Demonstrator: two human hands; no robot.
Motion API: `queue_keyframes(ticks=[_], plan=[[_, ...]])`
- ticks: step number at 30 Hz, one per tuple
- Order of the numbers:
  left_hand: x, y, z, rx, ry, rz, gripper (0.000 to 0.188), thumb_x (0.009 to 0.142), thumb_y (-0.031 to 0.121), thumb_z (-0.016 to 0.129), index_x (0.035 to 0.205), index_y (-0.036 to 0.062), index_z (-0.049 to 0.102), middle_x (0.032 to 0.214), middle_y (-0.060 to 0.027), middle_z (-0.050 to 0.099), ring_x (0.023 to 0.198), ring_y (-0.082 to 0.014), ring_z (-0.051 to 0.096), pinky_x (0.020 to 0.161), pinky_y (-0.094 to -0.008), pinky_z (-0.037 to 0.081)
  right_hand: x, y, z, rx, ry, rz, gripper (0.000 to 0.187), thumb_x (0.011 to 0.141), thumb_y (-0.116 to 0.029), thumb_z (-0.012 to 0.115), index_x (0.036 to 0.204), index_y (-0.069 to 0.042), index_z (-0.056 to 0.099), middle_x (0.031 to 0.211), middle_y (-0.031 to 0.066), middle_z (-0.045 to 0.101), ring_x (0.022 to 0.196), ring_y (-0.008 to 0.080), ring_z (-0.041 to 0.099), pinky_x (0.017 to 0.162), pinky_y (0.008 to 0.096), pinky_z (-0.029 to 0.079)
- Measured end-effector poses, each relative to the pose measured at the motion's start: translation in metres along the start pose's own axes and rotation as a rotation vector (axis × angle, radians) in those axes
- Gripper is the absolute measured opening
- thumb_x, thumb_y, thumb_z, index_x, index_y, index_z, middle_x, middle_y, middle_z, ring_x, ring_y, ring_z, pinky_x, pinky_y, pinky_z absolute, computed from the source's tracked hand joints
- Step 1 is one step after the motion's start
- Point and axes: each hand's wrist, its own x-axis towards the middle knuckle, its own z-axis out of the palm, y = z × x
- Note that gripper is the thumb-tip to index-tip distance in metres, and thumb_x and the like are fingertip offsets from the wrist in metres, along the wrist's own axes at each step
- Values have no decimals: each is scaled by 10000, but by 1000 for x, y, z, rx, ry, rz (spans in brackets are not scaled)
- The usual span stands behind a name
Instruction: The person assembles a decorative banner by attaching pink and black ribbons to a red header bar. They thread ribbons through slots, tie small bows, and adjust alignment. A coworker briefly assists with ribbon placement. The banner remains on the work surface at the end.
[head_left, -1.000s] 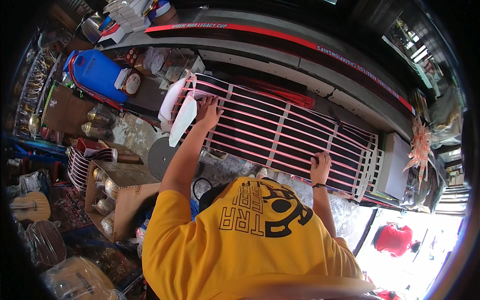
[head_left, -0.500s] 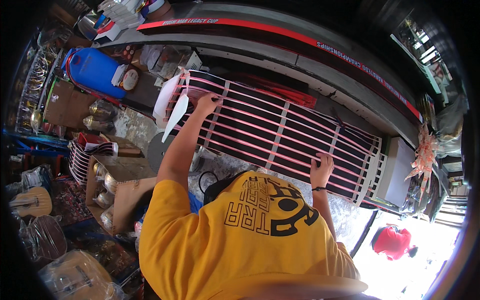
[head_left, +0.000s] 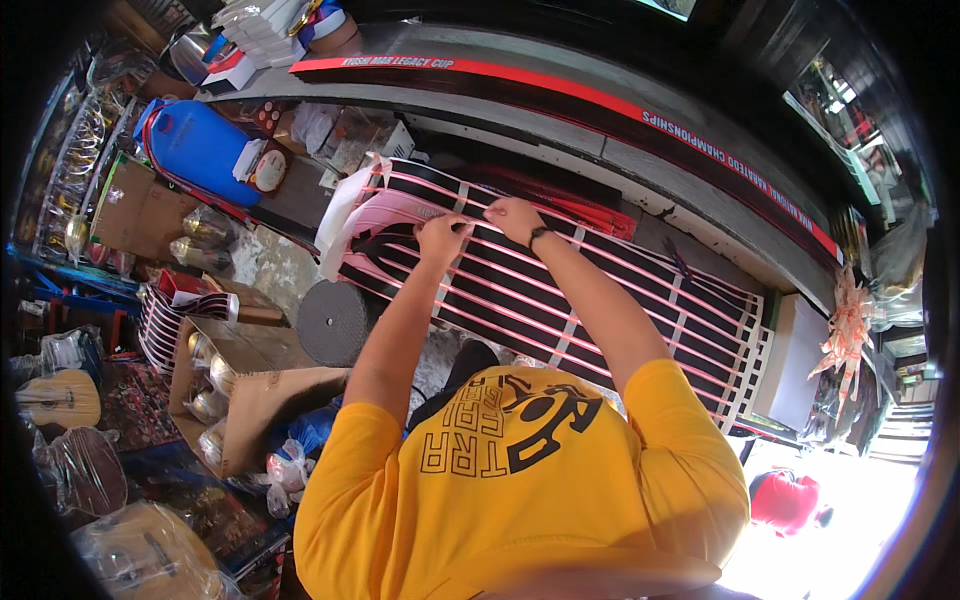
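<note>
Long black strips with pink-and-white edges lie side by side across the bench, joined by pale cross bands. My left hand is closed, fingertips pinching at a strip near the left-hand cross band. Close by on the right, my right hand has its thumb and fingers drawn together over the upper strips; whatever lies between the fingertips is too small to make out. Left of my hands, a pink strip end curls up off the sheet. White backing shows at the sheet's left end.
A long red-edged banner strip runs along the ledge behind. A blue container sits at the far left. Below it are an open cardboard box, a round dark stool and wrapped guitars. A person in red is at the lower right.
My right hand has moved from the right part of the sheet to beside my left hand. My left hand has shifted slightly right and down. The pink strip end now shows lifted and curled.
</note>
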Motion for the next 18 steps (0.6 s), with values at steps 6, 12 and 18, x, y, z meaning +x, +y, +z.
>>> queue_keyframes(ticks=[6, 12, 18], plan=[[-4, -7, 9, 12, 93, 16, 208, 796, 334, 728, 912, 162, 740, 923, -54, 720, 923, -262, 656, 910, -527, 364, 95, -18, 33, -201, -509, 212, 272, 742, -318, 725, 847, -67, 741, 828, 134, 720, 723, 240, 693, 677, 343, 565], [-6, -8, 14, -26, 152, -12, 234, 791, 334, 740, 906, 130, 736, 903, -67, 719, 916, -269, 651, 910, -527, 365, 127, -28, 44, -251, -823, 403, 207, 745, -163, 755, 864, 3, 724, 859, 130, 724, 720, 218, 702, 638, 356, 607], [-7, -6, 11, -95, 205, 31, 215, 800, 303, 740, 875, 101, 739, 868, -98, 709, 882, -283, 643, 851, -464, 380, 130, -46, 46, -453, -903, 293, 124, 737, -83, 700, 819, 8, 722, 796, 118, 724, 659, 213, 699, 598, 323, 599]])
